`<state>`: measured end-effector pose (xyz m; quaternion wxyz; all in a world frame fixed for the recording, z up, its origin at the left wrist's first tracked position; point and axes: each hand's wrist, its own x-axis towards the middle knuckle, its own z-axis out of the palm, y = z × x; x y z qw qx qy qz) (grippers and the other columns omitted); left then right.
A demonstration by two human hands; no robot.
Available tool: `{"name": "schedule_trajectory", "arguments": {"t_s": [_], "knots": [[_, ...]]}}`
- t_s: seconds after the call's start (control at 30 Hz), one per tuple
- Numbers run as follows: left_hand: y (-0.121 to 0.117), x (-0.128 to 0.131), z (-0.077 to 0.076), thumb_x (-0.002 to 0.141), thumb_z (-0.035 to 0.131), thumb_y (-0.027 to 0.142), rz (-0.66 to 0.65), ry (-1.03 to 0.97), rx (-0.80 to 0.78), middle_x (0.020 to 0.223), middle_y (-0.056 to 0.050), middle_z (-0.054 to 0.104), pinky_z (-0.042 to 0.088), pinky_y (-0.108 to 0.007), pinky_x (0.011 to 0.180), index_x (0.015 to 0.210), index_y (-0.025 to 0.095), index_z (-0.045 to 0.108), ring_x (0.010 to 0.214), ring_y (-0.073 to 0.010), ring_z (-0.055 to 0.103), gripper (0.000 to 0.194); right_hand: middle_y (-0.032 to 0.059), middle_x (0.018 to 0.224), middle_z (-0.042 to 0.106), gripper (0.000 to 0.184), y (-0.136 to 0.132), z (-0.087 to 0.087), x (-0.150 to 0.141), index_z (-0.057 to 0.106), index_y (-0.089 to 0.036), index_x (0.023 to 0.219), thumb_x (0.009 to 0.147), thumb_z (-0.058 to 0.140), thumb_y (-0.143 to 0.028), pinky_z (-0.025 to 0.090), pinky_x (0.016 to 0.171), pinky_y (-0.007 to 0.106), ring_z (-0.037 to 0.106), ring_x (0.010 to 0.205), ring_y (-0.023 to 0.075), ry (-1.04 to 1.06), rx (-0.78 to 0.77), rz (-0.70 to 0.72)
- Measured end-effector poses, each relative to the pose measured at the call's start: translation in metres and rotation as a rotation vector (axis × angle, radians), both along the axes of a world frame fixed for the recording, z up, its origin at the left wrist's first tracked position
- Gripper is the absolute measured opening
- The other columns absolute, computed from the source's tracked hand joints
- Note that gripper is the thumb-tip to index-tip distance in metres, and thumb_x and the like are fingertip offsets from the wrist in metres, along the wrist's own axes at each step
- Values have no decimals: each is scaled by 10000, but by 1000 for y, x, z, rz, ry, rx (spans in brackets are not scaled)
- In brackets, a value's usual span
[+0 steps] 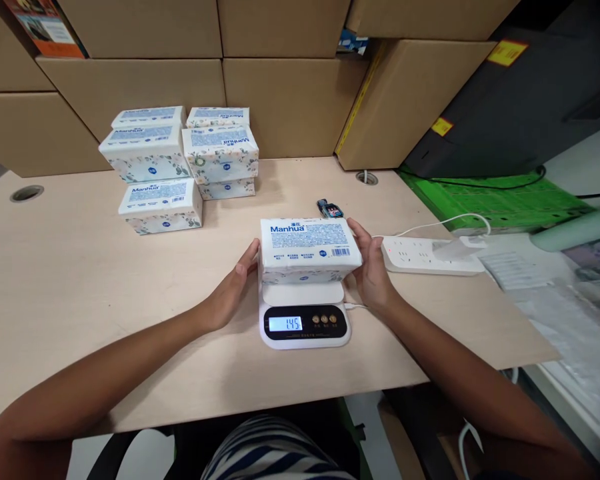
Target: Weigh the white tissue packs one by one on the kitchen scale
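Observation:
A white Manhua tissue pack rests on a small white digital scale whose lit display reads 145. My left hand touches the pack's left end with fingers stretched along it. My right hand cups its right end, thumb over the top edge. Both hands press the pack from either side. Several more tissue packs are stacked at the back left of the desk.
A light wooden desk carries a white power strip with a plugged cable on the right and a small blue object behind the scale. Cardboard boxes line the back. A green mat lies to the right.

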<state>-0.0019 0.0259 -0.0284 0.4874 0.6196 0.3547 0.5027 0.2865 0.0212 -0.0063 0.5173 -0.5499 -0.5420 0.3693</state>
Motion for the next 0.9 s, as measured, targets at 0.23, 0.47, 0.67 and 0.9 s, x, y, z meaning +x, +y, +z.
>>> {"name": "schedule_trajectory", "arguments": {"t_s": [0.23, 0.47, 0.67, 0.9], "knots": [[6, -20, 14, 982, 407, 939, -128, 50, -156, 1847, -14, 373, 359, -702, 1392, 1680, 418, 496, 1744, -382, 280, 875, 104, 1768, 492, 926, 0, -3, 10, 169, -411, 1808, 1021, 92, -892, 578, 1192, 587, 513, 1623, 361, -9, 19, -60], [8, -19, 12, 1007, 375, 917, -47, 101, -111, 1871, -40, 318, 458, -652, 1345, 1730, 419, 412, 1731, -374, 322, 879, 101, 1799, 427, 883, 5, -12, 18, 86, -424, 1817, 1038, 8, -832, 568, 1207, 573, 515, 1619, 343, -76, 34, -67], [8, -19, 12, 989, 384, 928, -47, 93, -143, 1901, -58, 230, 416, -646, 1366, 1777, 441, 277, 1760, -386, 227, 933, 118, 1789, 425, 927, 7, -17, 23, 133, -430, 1808, 1008, 7, -882, 606, 1160, 550, 547, 1588, 358, -85, 64, -68], [8, -19, 13, 967, 356, 961, -53, 93, -153, 1908, -48, 204, 386, -642, 1381, 1780, 448, 254, 1767, -384, 205, 966, 100, 1782, 439, 879, 4, -13, 19, 145, -447, 1803, 1030, 41, -855, 584, 1189, 560, 552, 1581, 362, -66, 36, -88]]}}
